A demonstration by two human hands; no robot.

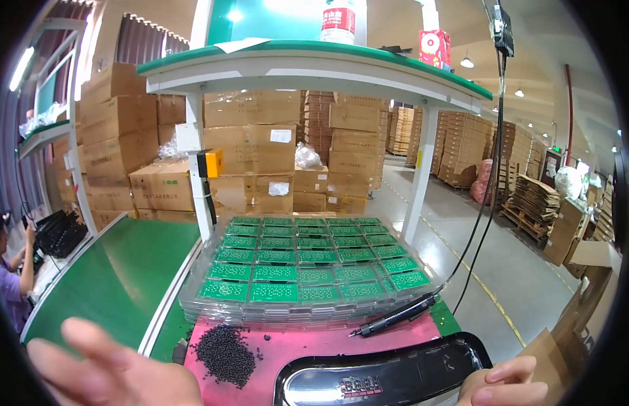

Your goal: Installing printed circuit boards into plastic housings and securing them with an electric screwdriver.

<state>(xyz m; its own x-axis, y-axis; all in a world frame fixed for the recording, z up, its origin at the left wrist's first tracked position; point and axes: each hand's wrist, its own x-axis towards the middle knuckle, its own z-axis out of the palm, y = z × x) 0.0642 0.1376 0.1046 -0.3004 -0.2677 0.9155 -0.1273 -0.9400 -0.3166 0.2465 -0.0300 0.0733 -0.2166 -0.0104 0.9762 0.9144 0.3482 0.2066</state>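
My left hand [104, 369] is raised at the lower left, partly blurred, its fingers apart and nothing seen in them. At the lower right my right hand [504, 384] is beside the right end of a glossy black curved plastic panel [422, 365]; its fingers are loosely bent and apart, with nothing visible between them. The panel lies at the near edge, with a small row of digit-shaped cutouts [361, 386]. Left of it, a heap of small black screws [225, 355] rests on a pink mat [287, 342]. A black electric screwdriver [395, 317] lies behind the panel.
Stacked clear trays [307, 312] hold several green circuit boards [274, 292] behind the mat. A green conveyor belt [118, 271] runs at left; another person [13, 271] works beyond it. A shelf [314, 64] stands overhead, dark cables [487, 203] hang at right, and cardboard boxes [250, 149] are stacked behind.
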